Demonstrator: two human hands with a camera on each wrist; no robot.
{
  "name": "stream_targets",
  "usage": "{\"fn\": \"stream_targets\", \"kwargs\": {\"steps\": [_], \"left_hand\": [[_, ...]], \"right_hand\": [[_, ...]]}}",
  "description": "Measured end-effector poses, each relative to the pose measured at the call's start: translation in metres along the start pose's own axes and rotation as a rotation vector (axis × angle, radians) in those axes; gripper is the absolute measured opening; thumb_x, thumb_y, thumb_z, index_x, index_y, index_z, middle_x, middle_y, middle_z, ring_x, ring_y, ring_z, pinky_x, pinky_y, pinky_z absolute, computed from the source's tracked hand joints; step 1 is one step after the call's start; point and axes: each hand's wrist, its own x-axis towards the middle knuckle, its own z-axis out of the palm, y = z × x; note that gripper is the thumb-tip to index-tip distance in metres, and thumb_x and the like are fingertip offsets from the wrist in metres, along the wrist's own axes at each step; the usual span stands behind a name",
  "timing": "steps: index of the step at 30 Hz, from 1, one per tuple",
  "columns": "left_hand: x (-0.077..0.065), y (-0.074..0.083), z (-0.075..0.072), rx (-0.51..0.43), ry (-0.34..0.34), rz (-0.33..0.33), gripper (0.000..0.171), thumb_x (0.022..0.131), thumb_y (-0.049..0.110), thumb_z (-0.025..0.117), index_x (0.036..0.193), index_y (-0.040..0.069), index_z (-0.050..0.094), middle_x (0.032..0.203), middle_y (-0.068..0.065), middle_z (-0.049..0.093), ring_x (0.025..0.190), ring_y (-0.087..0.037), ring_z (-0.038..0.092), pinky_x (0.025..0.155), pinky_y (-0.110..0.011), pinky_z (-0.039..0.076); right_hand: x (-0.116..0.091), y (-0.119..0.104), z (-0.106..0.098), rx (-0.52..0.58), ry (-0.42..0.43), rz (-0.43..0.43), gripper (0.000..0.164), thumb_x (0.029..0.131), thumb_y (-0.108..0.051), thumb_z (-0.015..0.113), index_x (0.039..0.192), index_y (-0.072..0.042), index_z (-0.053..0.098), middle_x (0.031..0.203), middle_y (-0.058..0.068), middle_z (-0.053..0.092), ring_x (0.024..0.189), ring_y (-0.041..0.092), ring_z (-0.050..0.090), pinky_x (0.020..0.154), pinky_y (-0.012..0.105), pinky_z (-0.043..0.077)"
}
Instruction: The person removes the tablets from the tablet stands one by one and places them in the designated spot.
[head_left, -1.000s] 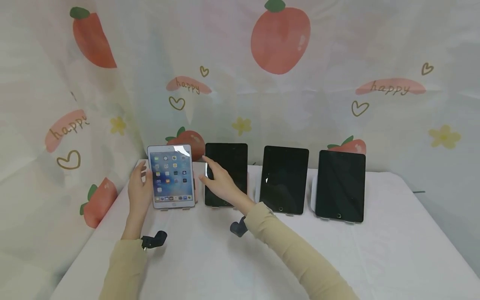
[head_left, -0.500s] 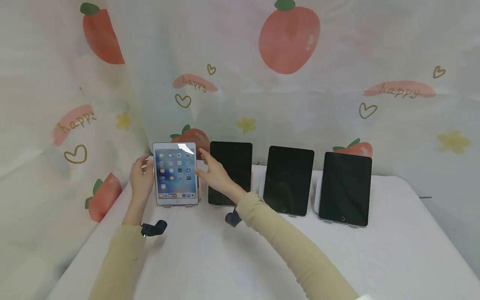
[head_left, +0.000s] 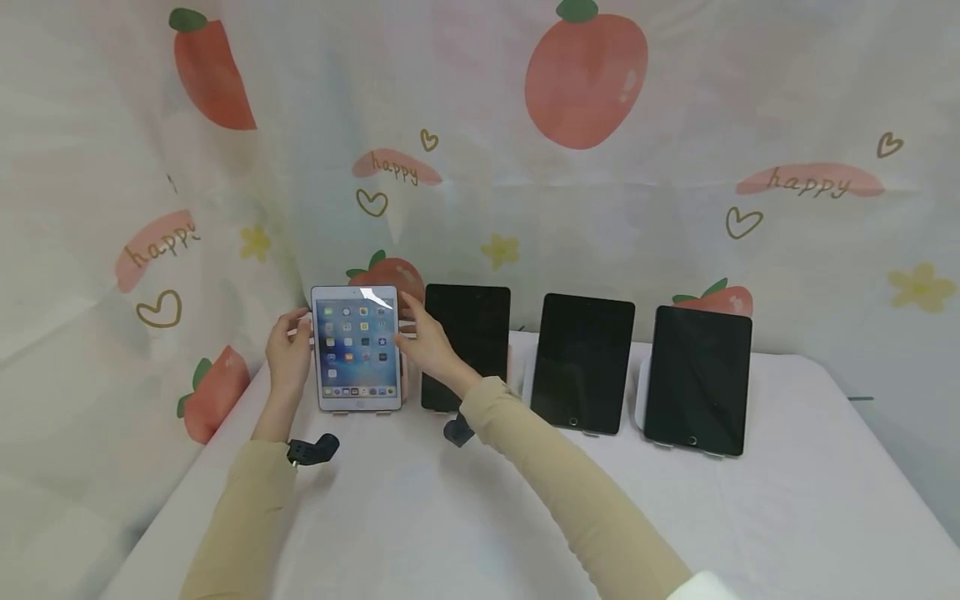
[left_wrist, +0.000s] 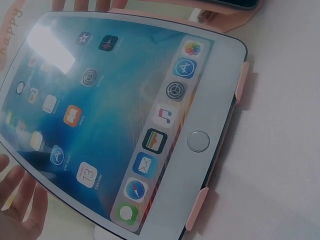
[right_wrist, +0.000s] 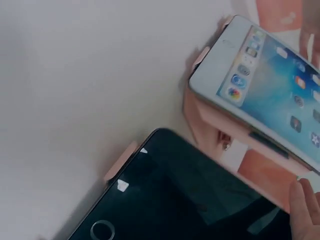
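Observation:
A white-framed tablet point(head_left: 358, 354) with a lit home screen leans upright on a pink stand point(right_wrist: 202, 117) at the left of the row. My left hand point(head_left: 288, 354) is at its left edge, fingers loosely bent; in the left wrist view those fingers point(left_wrist: 35, 205) lie alongside the frame. At the opposite edge is my right hand point(head_left: 431, 346), its thumb right at the frame and the other fingers reaching behind it. That hand passes in front of a dark-screened tablet point(head_left: 472, 321) on its own stand.
Two more black tablets point(head_left: 582, 362) point(head_left: 699, 379) stand on stands to the right. All are on a white-covered table point(head_left: 420, 517). A fruit-printed curtain point(head_left: 465, 100) hangs close behind and along the left side.
My right hand has moved left from in front of the neighbouring dark tablet to the lit tablet's right edge. My left hand stays at the left edge. The head view has shifted slightly.

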Motion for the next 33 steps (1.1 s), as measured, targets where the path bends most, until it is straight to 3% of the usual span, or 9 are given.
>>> {"fn": "stream_targets", "kwargs": {"steps": [6,12,21,26,33], "left_hand": [[0.003,0.003,0.001,-0.075,-0.035,-0.043,0.035,0.101,0.023,0.046,0.13,0.007,0.057,0.116,-0.009,0.054,0.083,-0.005,0.052,0.074,-0.016,0.05],[0.008,0.005,0.004,-0.099,-0.086,-0.081,0.036,0.101,0.024,0.047,0.134,0.012,0.053,0.117,-0.005,0.05,0.087,-0.007,0.05,0.079,-0.021,0.05],[0.013,0.006,0.002,-0.111,-0.076,-0.112,0.036,0.101,0.022,0.047,0.135,0.016,0.051,0.115,0.0,0.048,0.091,-0.007,0.049,0.079,-0.019,0.047],[0.015,0.006,0.002,-0.124,-0.065,-0.105,0.034,0.1,0.016,0.049,0.133,0.013,0.053,0.11,0.004,0.049,0.089,-0.007,0.05,0.081,-0.023,0.05],[0.017,0.007,0.001,-0.148,-0.064,-0.081,0.033,0.098,0.012,0.051,0.13,0.011,0.055,0.097,0.008,0.05,0.087,-0.005,0.051,0.077,-0.02,0.049]], "right_hand": [[0.006,-0.007,0.006,0.053,0.064,0.061,0.063,0.096,-0.007,0.054,0.151,-0.018,0.025,0.139,0.013,0.049,0.121,0.027,0.056,0.095,0.038,0.053],[0.011,-0.006,0.01,0.032,0.132,0.072,0.059,0.096,-0.008,0.055,0.148,-0.019,0.029,0.133,0.01,0.052,0.113,0.023,0.056,0.088,0.035,0.053],[0.014,-0.014,0.017,0.112,0.223,0.098,0.055,0.092,-0.001,0.057,0.142,-0.016,0.039,0.122,0.011,0.057,0.103,0.021,0.056,0.079,0.026,0.052],[0.015,-0.017,0.017,0.115,0.233,0.13,0.053,0.092,0.0,0.056,0.141,-0.016,0.04,0.118,0.011,0.058,0.102,0.021,0.058,0.081,0.029,0.052],[0.019,-0.018,0.013,0.098,0.213,0.148,0.043,0.094,-0.001,0.051,0.133,-0.015,0.045,0.112,0.011,0.061,0.096,0.02,0.058,0.08,0.028,0.051]]}}
